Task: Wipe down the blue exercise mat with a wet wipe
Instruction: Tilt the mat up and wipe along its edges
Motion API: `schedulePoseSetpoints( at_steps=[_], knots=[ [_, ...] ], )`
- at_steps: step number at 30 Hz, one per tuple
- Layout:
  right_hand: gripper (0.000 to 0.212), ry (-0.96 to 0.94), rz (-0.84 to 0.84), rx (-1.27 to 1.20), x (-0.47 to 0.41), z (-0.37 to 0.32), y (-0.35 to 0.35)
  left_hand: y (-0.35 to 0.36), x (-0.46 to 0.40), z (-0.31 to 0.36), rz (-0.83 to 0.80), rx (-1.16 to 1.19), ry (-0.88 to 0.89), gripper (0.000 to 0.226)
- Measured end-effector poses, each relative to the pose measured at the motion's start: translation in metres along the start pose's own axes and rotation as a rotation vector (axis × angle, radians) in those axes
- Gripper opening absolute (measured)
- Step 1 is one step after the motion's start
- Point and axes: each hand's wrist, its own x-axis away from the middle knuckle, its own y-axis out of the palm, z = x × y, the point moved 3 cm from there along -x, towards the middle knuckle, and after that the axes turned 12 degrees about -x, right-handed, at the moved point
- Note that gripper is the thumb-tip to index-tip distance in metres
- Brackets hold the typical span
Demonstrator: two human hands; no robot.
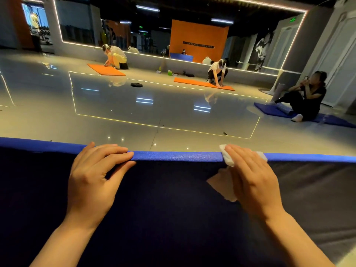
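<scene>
The blue exercise mat [177,156] fills the lower half of the view, its far edge running as a bright blue band from the left side to the right, with the glossy floor [115,105] beyond it; the near surface of the mat lies in dark shadow. The left hand [94,176] rests flat on the mat at the far edge, left of the middle, its fingers straight and together, laid along the blue band and holding nothing. The right hand [250,178] lies at the same edge, right of the middle, fingers straight and pressing the white wet wipe [228,160] onto the mat; the wipe shows past the fingertips at the top of the edge, on both sides of the hand, and a looser corner of it spreads out on the dark surface to the left of the palm. The two hands are well apart along the edge. Across the floor, two people crouch over orange mats [106,69] near the mirrored far wall, and a dark round disc [136,85] lies on the floor between them. At the right side of the room a person in dark clothes [306,97] sits on another blue mat [273,110], holding something small up in front of them.
</scene>
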Motion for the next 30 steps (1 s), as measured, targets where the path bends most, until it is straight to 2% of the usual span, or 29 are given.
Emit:
schedulePoseSetpoints(
  at_steps=[3, 7, 10, 14, 16, 18, 24, 28, 30],
  knots=[
    [0.041, 0.1, 0.027, 0.01, 0.017, 0.033, -0.022, -0.002, 0.003, 0.001, 0.009, -0.01, 0.013, 0.028],
    [0.039, 0.298, 0.172, -0.132, 0.007, 0.006, -0.007, 0.0, 0.005, 0.005, 0.043, -0.026, 0.006, 0.026],
    [0.038, 0.241, 0.182, -0.188, -0.008, -0.053, 0.029, 0.001, 0.007, 0.005, 0.062, -0.01, -0.012, 0.024],
    [0.042, 0.015, -0.011, -0.238, -0.022, -0.107, 0.053, -0.001, 0.006, 0.003, 0.025, -0.016, 0.009, 0.027],
    [0.043, -0.106, -0.103, -0.15, -0.021, -0.089, 0.045, -0.004, 0.004, -0.001, 0.01, 0.012, 0.009, 0.027],
    [0.04, -0.114, -0.116, -0.079, -0.012, -0.055, 0.024, -0.005, 0.001, -0.003, 0.001, 0.064, -0.008, 0.027],
    [0.05, 0.202, -0.054, 0.027, 0.02, 0.048, -0.045, -0.005, 0.002, 0.0, 0.012, 0.062, -0.003, 0.023],
    [0.046, 0.33, 0.021, 0.001, 0.02, 0.047, -0.036, -0.001, 0.004, 0.005, 0.05, -0.022, -0.048, 0.028],
    [0.046, 0.312, 0.044, -0.052, 0.014, 0.023, -0.014, 0.006, 0.005, 0.014, 0.057, -0.12, -0.051, 0.034]
  ],
)
